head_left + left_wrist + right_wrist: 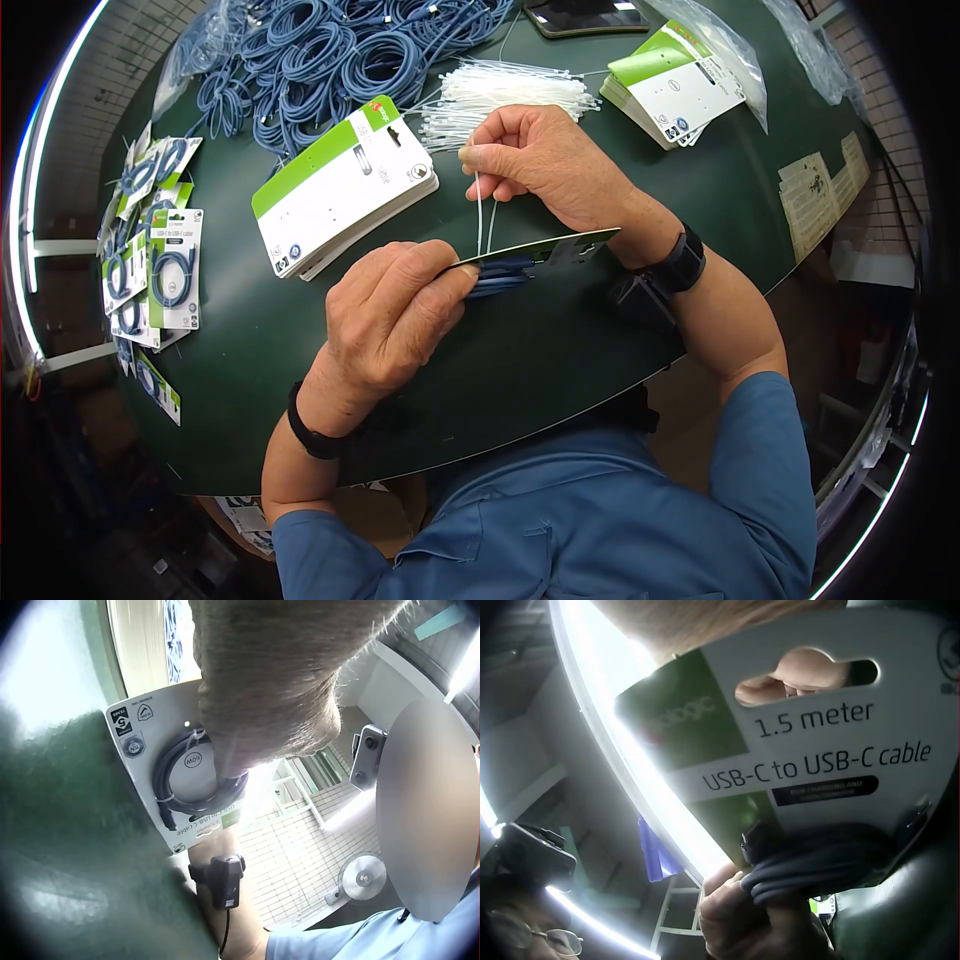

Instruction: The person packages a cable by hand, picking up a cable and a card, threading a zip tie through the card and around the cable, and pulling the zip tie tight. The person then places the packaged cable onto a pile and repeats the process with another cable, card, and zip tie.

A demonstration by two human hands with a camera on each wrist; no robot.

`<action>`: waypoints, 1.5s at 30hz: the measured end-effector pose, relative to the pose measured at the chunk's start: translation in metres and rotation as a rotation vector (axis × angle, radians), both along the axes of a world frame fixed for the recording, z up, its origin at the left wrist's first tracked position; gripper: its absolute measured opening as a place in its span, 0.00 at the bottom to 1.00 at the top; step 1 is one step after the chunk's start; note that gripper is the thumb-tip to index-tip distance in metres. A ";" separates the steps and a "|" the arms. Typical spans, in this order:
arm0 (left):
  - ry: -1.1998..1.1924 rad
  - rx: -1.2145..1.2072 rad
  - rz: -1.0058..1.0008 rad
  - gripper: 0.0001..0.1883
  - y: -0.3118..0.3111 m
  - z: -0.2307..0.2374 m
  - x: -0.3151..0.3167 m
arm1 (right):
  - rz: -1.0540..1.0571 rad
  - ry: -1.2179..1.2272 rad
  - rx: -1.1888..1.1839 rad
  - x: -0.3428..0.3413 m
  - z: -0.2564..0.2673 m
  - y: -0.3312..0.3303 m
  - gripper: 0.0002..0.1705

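My left hand (pixel 390 320) grips one end of a cable card (pixel 596 240), held nearly edge-on above the table. A coiled blue USB-C cable (pixel 498 284) lies against the card's face, also seen in the left wrist view as a dark loop (pixel 163 778) on white card. Above the card, my right hand (pixel 550 165) pinches a thin white cable tie (pixel 479 215) between thumb and forefinger; its two strands run down behind the card. In the right wrist view the printed card front (pixel 817 742) shows a hang slot, with left-hand fingers (pixel 739 930) below the coil.
Loose blue cable coils (pixel 340 55) heap at the back, beside a pile of white cable ties (pixel 505 100). Card stacks stand at centre left (pixel 345 195) and back right (pixel 670 85). Carded cables (pixel 175 270) pile at the left edge. A phone (pixel 585 15) lies at the back.
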State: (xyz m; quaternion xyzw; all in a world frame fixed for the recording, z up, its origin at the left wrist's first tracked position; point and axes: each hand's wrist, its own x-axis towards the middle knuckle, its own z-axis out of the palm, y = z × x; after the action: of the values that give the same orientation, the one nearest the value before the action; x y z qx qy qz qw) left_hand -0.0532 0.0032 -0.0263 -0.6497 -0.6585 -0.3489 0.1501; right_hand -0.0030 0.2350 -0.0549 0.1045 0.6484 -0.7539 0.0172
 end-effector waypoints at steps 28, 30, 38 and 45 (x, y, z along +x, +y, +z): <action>0.023 0.011 -0.011 0.13 0.000 -0.001 -0.001 | 0.049 0.088 -0.007 0.000 0.000 -0.006 0.07; 0.026 0.006 -0.005 0.13 0.001 0.000 -0.001 | 0.116 0.064 -0.075 0.002 0.009 -0.008 0.06; 0.034 -0.020 0.015 0.12 0.000 0.005 0.000 | 0.449 0.026 -0.149 0.003 0.015 0.003 0.09; 0.093 -0.046 0.020 0.09 0.003 0.010 0.001 | 0.479 -0.040 -0.128 0.002 0.019 0.006 0.12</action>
State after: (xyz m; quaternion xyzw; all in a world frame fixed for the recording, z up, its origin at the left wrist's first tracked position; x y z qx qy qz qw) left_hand -0.0525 0.0060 -0.0161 -0.6619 -0.6650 -0.3017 0.1690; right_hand -0.0010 0.2413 -0.0358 -0.0386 0.6053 -0.7656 0.2146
